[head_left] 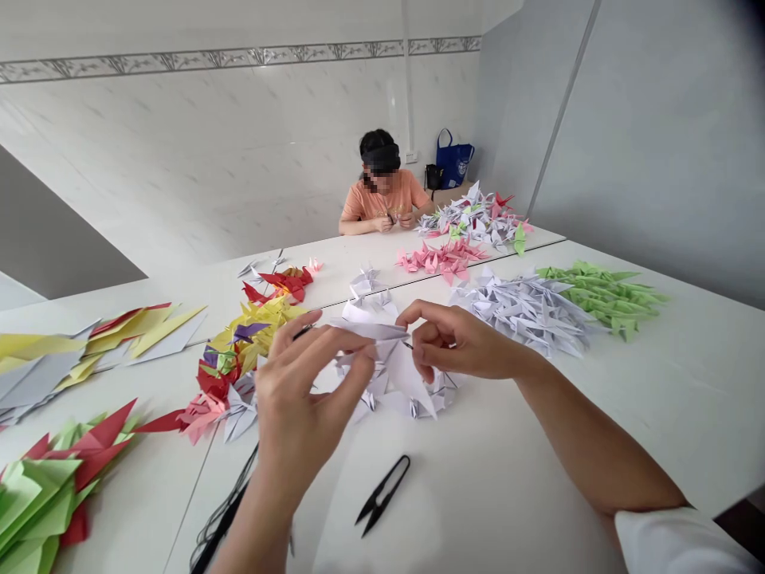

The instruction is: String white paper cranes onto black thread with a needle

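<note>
**Q: What lies nearest the view?**
A: A white sleeve (675, 542) at lower right. Between the forearms, black snips (382, 494) lie closed on the white table (538, 454), and a black cord (221, 502) lies at lower left.

**Q: State of the grip?**
A: The left hand (299, 399) and right hand (457, 343) each pinch, fingers nearly closed, on opposite ends of a folded white paper bird (370, 328). It sits above the table, between them. A thin dark needle (304, 332) shows at the left fingertips; it is too small to confirm.

**Q: Handling?**
A: Judged light, soft and easily crushed. Take hold at the thick folded middle, not the pointed ends.

**Q: Orientation?**
A: The long axis runs nearly level, from hand to hand. Which end is the head cannot be told.

**Q: What lies beyond?**
A: Directly below is a heap of white paper birds (358, 406). Farther right lie pale lilac birds (519, 311) and green birds (603, 299); to the left, yellow and red birds (251, 343). Past pink birds (442, 259), a person in an orange shirt (382, 199) works with both hands, near a blue bag (454, 159).
</note>
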{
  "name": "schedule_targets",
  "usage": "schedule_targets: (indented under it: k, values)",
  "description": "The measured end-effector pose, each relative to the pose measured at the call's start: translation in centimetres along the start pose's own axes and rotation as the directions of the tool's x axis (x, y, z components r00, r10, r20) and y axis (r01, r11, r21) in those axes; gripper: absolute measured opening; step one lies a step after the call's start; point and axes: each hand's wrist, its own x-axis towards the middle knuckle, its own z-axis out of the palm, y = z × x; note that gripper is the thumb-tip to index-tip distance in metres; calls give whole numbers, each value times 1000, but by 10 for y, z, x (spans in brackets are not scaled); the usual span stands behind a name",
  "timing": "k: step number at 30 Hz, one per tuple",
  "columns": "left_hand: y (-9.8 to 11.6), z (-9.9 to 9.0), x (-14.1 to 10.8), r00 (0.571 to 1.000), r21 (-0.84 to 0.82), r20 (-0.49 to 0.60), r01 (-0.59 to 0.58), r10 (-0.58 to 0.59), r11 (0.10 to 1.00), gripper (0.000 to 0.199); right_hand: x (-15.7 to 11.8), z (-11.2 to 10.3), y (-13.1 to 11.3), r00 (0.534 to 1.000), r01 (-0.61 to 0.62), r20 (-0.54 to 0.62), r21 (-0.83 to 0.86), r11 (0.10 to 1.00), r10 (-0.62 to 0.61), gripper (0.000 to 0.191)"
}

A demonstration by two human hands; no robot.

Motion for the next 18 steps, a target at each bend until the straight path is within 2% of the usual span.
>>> schedule_targets:
  k: [2, 5, 8, 13, 18]
  values:
    - [-2, -7, 2, 990, -26, -105, 97, -99, 995, 13, -1, -10, 2, 1000, -19, -6, -82, 996, 18, 24]
    - [-9, -18, 6, 943, -56, -252, 211, -219, 976, 11, -3, -29, 6, 995, -58, -91, -193, 980, 41, 21]
    - [-20, -25, 8, 916, -45, -327, 230, -232, 972, 9, -5, -47, 13, 974, -120, -221, -291, 949, 56, 20]
    - [-33, -24, 10, 926, 8, -304, 238, -225, 971, 9, -3, -63, 30, 917, -216, -393, -365, 906, 61, 15]
    - [-33, -18, 10, 932, 48, -265, 268, -247, 962, 8, 0, -69, 40, 876, -183, -481, -415, 891, -45, 15]
